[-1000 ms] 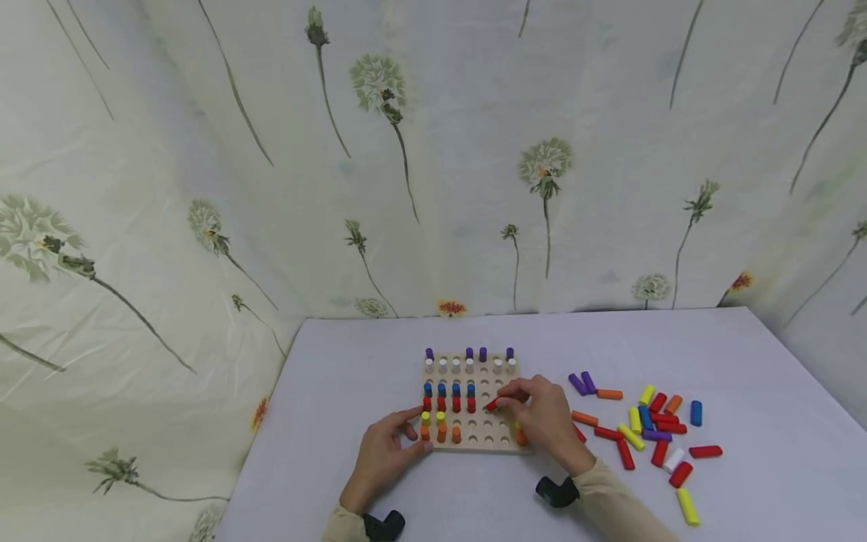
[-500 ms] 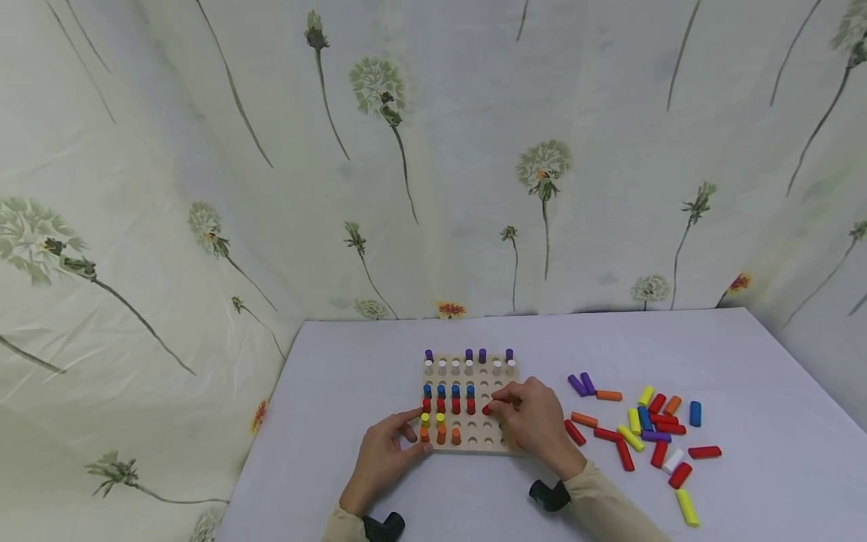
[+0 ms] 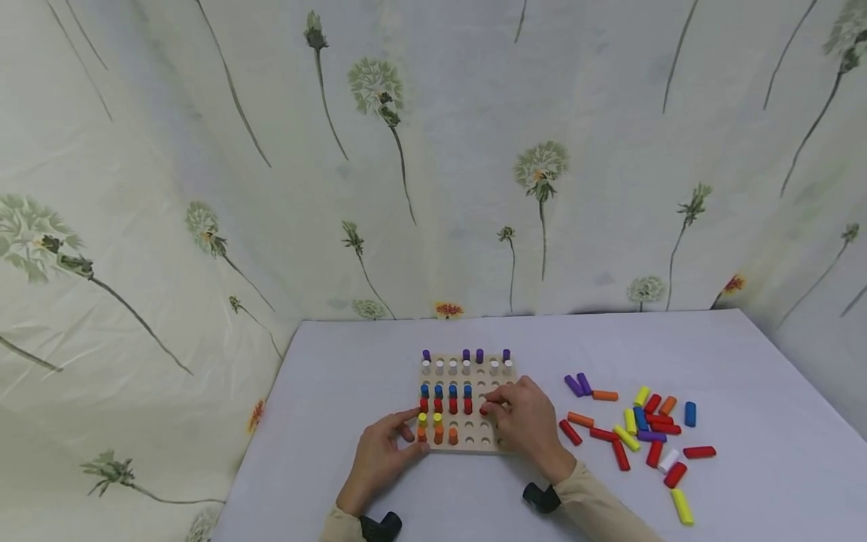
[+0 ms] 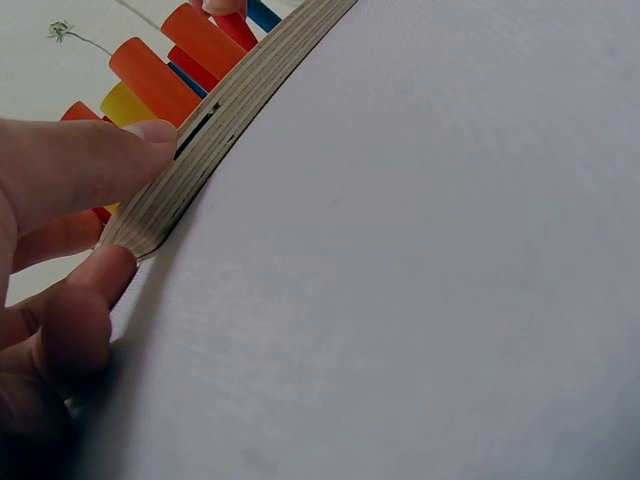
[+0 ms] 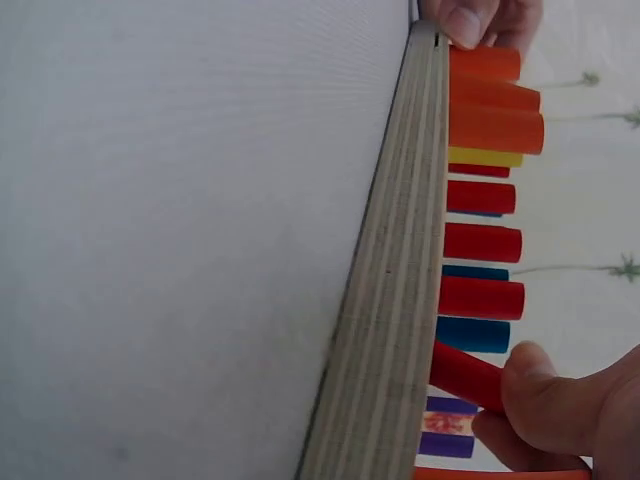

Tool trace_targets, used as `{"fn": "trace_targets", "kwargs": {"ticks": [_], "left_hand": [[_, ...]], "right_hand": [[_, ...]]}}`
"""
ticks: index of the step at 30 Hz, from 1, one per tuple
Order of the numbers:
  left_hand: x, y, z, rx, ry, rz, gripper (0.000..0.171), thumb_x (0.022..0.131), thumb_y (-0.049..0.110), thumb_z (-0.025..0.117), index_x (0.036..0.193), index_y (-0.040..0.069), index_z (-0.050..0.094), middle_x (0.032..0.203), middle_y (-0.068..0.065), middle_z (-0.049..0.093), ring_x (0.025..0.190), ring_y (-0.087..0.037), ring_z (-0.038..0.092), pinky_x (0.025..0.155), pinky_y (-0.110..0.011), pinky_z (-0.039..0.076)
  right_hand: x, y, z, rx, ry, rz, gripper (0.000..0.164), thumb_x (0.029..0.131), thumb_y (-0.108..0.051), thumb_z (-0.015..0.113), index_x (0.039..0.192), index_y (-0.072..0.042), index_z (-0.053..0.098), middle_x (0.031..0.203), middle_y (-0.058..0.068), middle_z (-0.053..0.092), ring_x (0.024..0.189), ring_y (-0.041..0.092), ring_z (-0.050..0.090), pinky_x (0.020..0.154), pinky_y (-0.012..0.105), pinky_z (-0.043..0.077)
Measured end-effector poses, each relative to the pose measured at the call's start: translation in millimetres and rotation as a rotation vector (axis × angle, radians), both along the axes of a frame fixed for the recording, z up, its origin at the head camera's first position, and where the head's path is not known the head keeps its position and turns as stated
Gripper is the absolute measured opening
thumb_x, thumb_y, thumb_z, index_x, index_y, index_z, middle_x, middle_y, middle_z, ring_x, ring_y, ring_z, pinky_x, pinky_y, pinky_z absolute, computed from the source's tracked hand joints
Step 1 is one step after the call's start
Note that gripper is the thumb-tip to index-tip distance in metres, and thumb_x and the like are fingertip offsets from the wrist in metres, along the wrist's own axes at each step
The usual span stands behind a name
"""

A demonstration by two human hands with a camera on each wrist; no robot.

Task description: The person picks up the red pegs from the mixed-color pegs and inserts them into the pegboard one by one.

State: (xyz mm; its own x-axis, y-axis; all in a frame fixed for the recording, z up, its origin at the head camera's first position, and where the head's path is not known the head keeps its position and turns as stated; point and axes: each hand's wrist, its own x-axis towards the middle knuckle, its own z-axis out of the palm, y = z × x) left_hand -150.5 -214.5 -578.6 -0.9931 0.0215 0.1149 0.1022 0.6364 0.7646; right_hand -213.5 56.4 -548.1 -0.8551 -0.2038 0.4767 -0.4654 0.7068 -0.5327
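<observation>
A wooden pegboard (image 3: 463, 451) lies on the table with rows of coloured pegs standing in its holes. My left hand (image 3: 381, 458) grips its near left corner, thumb (image 4: 140, 150) on the front edge and fingers around the side. Between thumb and fingers, my right hand (image 3: 530, 421) pinches a red peg (image 5: 468, 376). That peg leans, its lower end right at the board, in line with the row of upright red pegs (image 5: 482, 298). Blue pegs (image 3: 438, 391) stand just behind that row. My right hand covers the board's near right part in the head view.
Loose pegs in several colours are scattered right of the board, among them a yellow peg (image 3: 682, 506), a blue peg (image 3: 690, 413) and a red peg (image 3: 700, 452). White pegs (image 3: 453, 367) and purple pegs (image 3: 479, 355) fill parts of the far rows.
My right hand has shifted slightly left and brought the red peg from a steep slant down to the board. The left hand keeps its hold on the corner.
</observation>
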Motion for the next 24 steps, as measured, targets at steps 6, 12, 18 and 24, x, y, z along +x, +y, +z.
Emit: {"fn": "trace_targets", "kwargs": {"ticks": [6, 12, 18, 24], "left_hand": [[1.9, -1.5, -1.4, -0.013, 0.028, -0.005, 0.055, 0.085, 0.035, 0.089, 0.135, 0.018, 0.073, 0.088, 0.008, 0.068, 0.058, -0.002, 0.044, 0.054, -0.02, 0.034], [-2.6, 3.7, -4.2, -0.006, 0.038, -0.021, 0.055, 0.086, 0.035, 0.088, 0.136, 0.018, 0.072, 0.089, 0.006, 0.069, 0.06, -0.001, 0.044, 0.054, -0.019, 0.034], [0.2, 2.8, -3.4, -0.019, 0.009, 0.011, 0.055, 0.085, 0.035, 0.089, 0.135, 0.02, 0.073, 0.087, 0.008, 0.068, 0.059, -0.002, 0.044, 0.054, -0.02, 0.034], [1.3, -1.3, -2.8, -0.021, 0.031, -0.002, 0.055, 0.086, 0.036, 0.088, 0.136, 0.018, 0.073, 0.088, 0.006, 0.069, 0.059, -0.002, 0.043, 0.055, -0.02, 0.034]], "right_hand": [[3.4, -3.6, -6.1, -0.012, 0.111, 0.043, 0.018, 0.073, -0.013, 0.098, 0.087, -0.013, 0.085, 0.078, -0.004, 0.077, 0.071, 0.008, 0.046, 0.06, 0.022, 0.036], [1.0, -3.1, -4.8, 0.012, 0.067, 0.015, 0.017, 0.076, -0.014, 0.096, 0.089, -0.013, 0.085, 0.079, -0.003, 0.077, 0.073, 0.008, 0.047, 0.061, 0.023, 0.039], [0.0, -3.9, -6.1, 0.011, -0.046, 0.005, 0.016, 0.08, -0.022, 0.095, 0.091, -0.016, 0.085, 0.081, -0.004, 0.075, 0.076, 0.009, 0.048, 0.063, 0.023, 0.04], [2.3, -9.7, -4.7, 0.034, -0.022, -0.024, 0.017, 0.078, -0.023, 0.095, 0.09, -0.016, 0.085, 0.084, -0.002, 0.078, 0.078, 0.012, 0.047, 0.063, 0.024, 0.037]]}}
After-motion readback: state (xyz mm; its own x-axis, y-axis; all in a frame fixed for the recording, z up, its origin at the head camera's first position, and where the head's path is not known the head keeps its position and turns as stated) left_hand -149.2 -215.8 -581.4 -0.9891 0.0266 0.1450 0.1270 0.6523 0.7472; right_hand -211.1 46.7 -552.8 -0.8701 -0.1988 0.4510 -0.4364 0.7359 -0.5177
